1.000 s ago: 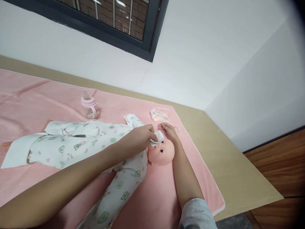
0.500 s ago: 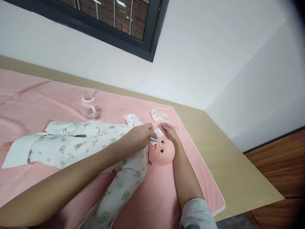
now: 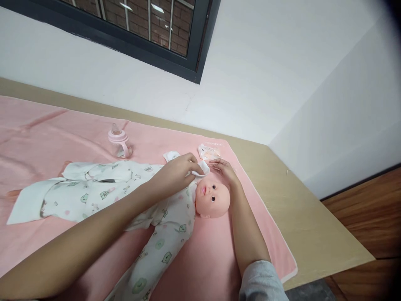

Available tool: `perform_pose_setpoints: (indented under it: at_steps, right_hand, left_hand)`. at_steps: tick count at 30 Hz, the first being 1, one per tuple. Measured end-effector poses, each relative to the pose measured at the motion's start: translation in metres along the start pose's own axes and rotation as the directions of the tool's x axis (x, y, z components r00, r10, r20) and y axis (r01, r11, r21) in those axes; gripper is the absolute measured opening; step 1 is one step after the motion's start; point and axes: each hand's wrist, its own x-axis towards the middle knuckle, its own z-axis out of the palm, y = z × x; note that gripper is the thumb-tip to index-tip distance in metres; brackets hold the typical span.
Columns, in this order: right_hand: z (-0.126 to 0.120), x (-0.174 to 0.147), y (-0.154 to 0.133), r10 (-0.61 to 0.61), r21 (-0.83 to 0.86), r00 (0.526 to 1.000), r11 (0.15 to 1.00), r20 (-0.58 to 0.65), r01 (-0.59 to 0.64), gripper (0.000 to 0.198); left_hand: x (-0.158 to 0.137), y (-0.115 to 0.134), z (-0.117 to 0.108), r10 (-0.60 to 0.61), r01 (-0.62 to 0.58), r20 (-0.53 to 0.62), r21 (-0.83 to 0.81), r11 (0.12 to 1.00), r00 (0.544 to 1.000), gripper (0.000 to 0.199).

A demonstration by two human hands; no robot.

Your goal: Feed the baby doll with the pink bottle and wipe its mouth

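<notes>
A baby doll (image 3: 216, 204) lies on its back, dressed in a white printed outfit (image 3: 158, 244), its head toward the right. My left hand (image 3: 180, 169) is closed on a white wipe (image 3: 203, 168), pinched just beyond the doll's cheek and chin. Beside the top of the doll's head, my right hand (image 3: 226, 170) rests with its fingers stretched out, close to the wipe and holding nothing visible. Just past those fingers lies a small clear wrapper with print on it (image 3: 208, 151).
A pink baby bottle (image 3: 119, 142) with a handle stands beyond the doll's legs. Under everything is a pink blanket (image 3: 203, 259) on a wooden table (image 3: 291, 209). A white wall (image 3: 244, 83) and a dark-framed window (image 3: 184, 62) rise behind.
My left hand has drawn the wipe away from the doll's face, up and to the left, so the mouth shows now. My right hand has stayed almost in place.
</notes>
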Motion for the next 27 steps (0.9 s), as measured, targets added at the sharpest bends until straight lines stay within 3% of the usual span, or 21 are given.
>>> perform_pose_setpoints:
  at_steps: [3,7,10,12,14,17,22,27]
  right_hand:
    - [0.011,-0.015,-0.041,-0.198,-0.09,0.976,0.974,0.094,0.207,0.003]
    - [0.04,-0.054,-0.097,-0.392,-0.281,0.862,0.83,0.32,0.482,0.016]
    - [0.065,-0.081,-0.119,-0.374,-0.499,0.786,0.619,0.491,0.606,0.031]
    - [0.078,-0.092,-0.122,-0.343,-0.601,0.785,0.508,0.516,0.617,0.038]
    - [0.086,-0.096,-0.121,-0.334,-0.658,0.797,0.449,0.503,0.604,0.044]
    - [0.087,-0.095,-0.117,-0.331,-0.673,0.802,0.437,0.497,0.597,0.049]
    - [0.083,-0.092,-0.118,-0.278,-0.691,0.85,0.496,0.447,0.526,0.045]
    - [0.085,-0.092,-0.118,-0.253,-0.679,0.852,0.518,0.459,0.52,0.044]
  left_hand:
    - [0.003,-0.012,-0.006,-0.011,0.015,-0.065,0.055,0.998,0.998,0.035]
    - [0.005,-0.025,-0.012,-0.002,0.02,-0.133,0.132,0.991,0.991,0.035]
    - [0.005,-0.028,-0.015,-0.003,0.025,-0.145,0.15,0.988,0.989,0.033]
    - [0.004,-0.028,-0.016,0.006,0.017,-0.147,0.158,0.987,0.989,0.032]
    - [0.004,-0.029,-0.018,0.017,0.007,-0.145,0.162,0.987,0.989,0.032]
    - [0.004,-0.032,-0.019,0.032,-0.013,-0.151,0.122,0.992,0.988,0.032]
    - [0.006,-0.039,-0.018,0.048,-0.049,-0.123,-0.006,0.999,0.991,0.027]
    - [0.011,-0.044,-0.015,0.046,-0.045,-0.138,0.009,0.999,0.989,0.017]
